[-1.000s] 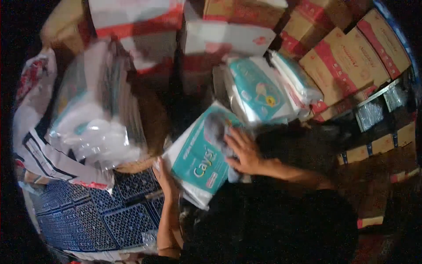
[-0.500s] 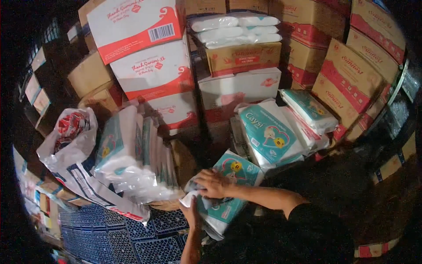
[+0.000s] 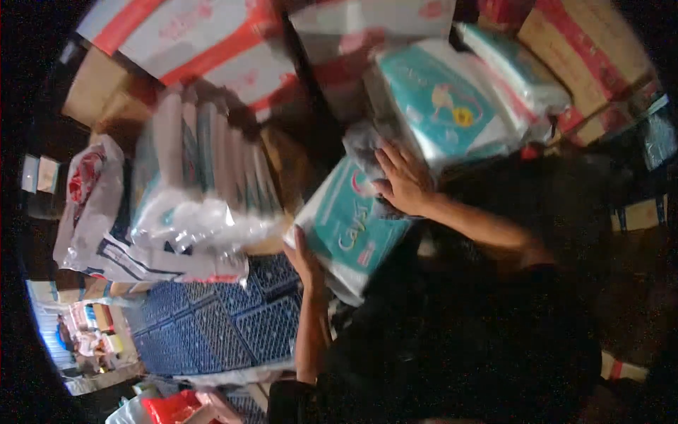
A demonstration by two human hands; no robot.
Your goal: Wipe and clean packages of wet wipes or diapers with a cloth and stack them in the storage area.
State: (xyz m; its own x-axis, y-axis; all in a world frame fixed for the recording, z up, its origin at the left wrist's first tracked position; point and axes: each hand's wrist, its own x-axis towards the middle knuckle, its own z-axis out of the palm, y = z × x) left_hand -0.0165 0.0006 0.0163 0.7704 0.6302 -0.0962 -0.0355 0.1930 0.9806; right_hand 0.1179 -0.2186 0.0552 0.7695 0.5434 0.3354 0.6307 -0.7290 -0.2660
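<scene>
Right hand (image 3: 405, 180) spread over a grey cloth (image 3: 362, 144) against the package (image 3: 353, 219); my left hand (image 3: 304, 260) grips the package's left edge, apparently to steady it.

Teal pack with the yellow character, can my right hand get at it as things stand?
Probably yes: that teal pack lies just past your right hand with nothing visible blocking, though the hand is on a gray cloth over a nearer pack.
</scene>
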